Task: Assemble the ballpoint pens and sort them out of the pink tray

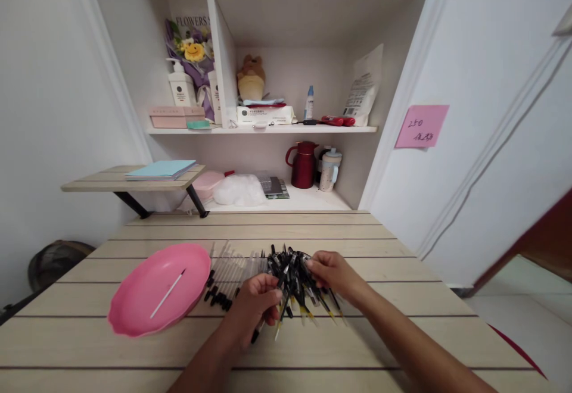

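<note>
A heap of black pen parts [292, 274] lies on the table, several thin pieces ending in pale or yellow tips. On the heap's left edge, my left hand [257, 305] is closed, with a slim black-ended pen piece [255, 336] sticking out below the fingers. My right hand [331, 271] pinches at the heap's right side; what sits between its fingertips is too small to make out. Left of the heap is a row of clear pen barrels [230, 265], partly behind my left hand. Short black caps [218, 299] lie in front of them.
A pink tray [129, 298] on the left holds one thin white stick [167, 293] with a dark tip. Behind it, a small raised stand [96, 180] carries blue-topped papers [163, 169]. Shelves with a red jug [304, 165] and a cup [329, 171] border the table's back.
</note>
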Action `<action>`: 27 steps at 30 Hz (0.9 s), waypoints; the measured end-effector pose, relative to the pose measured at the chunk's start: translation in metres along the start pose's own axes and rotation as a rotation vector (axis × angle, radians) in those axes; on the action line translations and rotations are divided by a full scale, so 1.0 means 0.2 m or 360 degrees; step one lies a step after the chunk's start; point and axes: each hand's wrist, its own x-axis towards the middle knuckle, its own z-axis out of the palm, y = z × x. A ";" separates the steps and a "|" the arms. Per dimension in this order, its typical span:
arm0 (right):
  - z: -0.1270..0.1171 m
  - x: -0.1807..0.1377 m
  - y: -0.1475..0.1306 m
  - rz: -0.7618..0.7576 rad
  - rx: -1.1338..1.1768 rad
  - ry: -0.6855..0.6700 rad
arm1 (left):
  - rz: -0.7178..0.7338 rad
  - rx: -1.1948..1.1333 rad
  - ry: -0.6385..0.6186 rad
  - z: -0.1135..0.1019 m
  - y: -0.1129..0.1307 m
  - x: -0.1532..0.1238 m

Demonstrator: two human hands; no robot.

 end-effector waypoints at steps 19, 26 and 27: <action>0.25 -0.08 -0.03 -0.0017 0.1057 -0.0028 | -0.0056 -0.0131 -0.0269 0.07 -0.02 -0.02; 0.25 -0.11 -0.06 -0.0179 0.1417 -0.0142 | -0.0290 -0.0362 -0.0600 0.01 0.04 -0.03; 0.25 -0.12 -0.06 -0.0196 0.1457 -0.0159 | -0.0319 -0.0392 -0.0644 0.00 0.05 -0.03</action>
